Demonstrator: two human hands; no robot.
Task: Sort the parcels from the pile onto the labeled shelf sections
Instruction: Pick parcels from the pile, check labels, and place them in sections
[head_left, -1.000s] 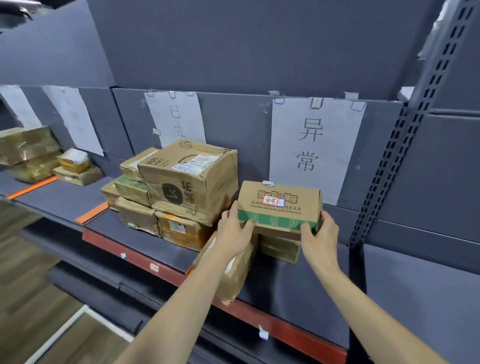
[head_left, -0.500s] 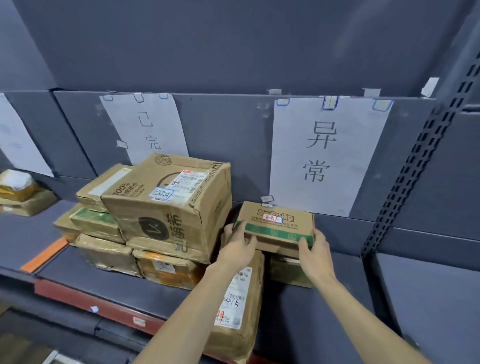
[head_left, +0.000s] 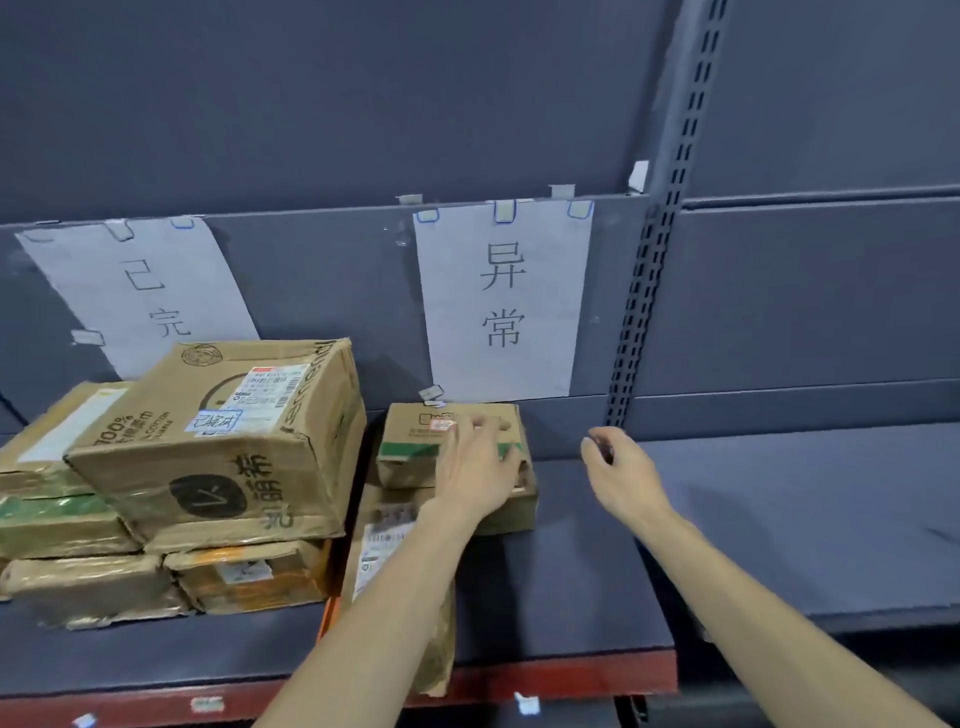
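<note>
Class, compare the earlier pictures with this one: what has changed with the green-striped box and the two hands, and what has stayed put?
The right hand has let go of the green-striped box and drawn away to the right, empty. The left hand still rests on it, fingers straighter. The box now sits on the parcel beneath the 异常 sign. The left stack is unchanged.

A parcel-sorting storeroom: dark grey metal shelving (head_left: 779, 525) on a slotted upright (head_left: 631, 332), paper signs (head_left: 501, 301) with handwritten Chinese characters taped to the back panel to mark sections, and taped cardboard parcels (head_left: 223, 441) bearing shipping labels stacked on the shelf.
</note>
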